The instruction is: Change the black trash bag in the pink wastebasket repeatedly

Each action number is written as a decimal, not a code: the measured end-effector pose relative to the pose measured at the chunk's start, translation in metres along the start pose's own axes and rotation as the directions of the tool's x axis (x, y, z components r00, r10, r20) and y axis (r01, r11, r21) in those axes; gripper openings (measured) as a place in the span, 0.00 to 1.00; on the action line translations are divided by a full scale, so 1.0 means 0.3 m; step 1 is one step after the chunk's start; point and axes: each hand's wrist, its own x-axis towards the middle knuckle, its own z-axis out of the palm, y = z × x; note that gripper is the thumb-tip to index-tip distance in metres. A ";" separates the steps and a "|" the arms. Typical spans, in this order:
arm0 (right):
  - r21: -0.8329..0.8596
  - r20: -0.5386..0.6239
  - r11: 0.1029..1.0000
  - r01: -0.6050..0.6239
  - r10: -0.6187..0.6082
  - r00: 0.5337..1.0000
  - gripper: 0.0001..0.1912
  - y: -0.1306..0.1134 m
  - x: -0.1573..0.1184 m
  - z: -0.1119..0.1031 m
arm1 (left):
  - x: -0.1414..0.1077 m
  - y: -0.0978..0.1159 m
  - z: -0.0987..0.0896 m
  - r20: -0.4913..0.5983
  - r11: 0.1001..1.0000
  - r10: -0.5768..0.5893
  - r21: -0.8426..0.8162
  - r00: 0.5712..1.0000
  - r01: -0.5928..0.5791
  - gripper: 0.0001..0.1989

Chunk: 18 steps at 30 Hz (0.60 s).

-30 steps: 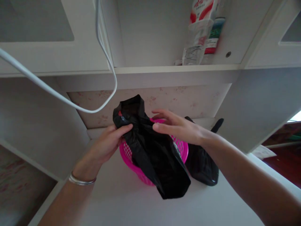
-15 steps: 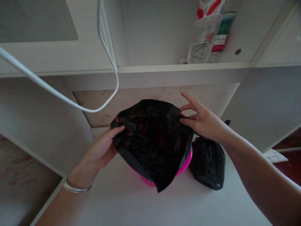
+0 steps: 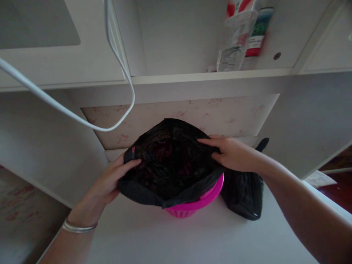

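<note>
A black plastic bag [image 3: 170, 165] lies spread open over a bright pink basket [image 3: 209, 200], whose rim and slotted side show below and to the right. My left hand [image 3: 110, 179], with a silver bracelet at the wrist, pinches the bag's left edge, thumb inside and fingers beneath. On the right edge rests my right hand [image 3: 231, 152], index finger stretched along the inside of the bag and thumb pressed at its rim. A second, filled black bag [image 3: 244, 194] stands on the white surface beside the basket, partly under my right forearm.
A white cable [image 3: 63, 110] hangs in a loop at the upper left. Above is a white shelf [image 3: 176, 78] holding a clear plastic cup [image 3: 232, 51] and a green and red package [image 3: 258, 35]. Cabinet sides flank the floral back wall [image 3: 154, 113].
The bag's front edge has risen and its mouth has shifted left, showing more of the pink basket. My left hand moved left and down; my right hand moved down, its fingers now over the bag.
</note>
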 end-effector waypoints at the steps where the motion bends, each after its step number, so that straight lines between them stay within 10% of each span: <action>1: 0.061 -0.039 0.998 -0.016 0.018 0.999 0.38 0.011 -0.016 -0.018 | -0.015 0.005 -0.003 -0.015 1.000 0.011 -0.015 1.000 -0.011 0.30; 7: 0.385 -0.030 0.921 -0.059 0.076 0.997 0.40 0.090 -0.162 -0.032 | -0.105 -0.045 -0.013 -0.082 0.993 -0.032 -0.117 0.996 0.023 0.27; 18: 0.410 0.135 0.859 -0.307 0.275 0.952 0.59 0.175 -0.348 0.215 | -0.130 -0.244 -0.020 -0.147 0.981 -0.083 -0.183 0.986 0.055 0.37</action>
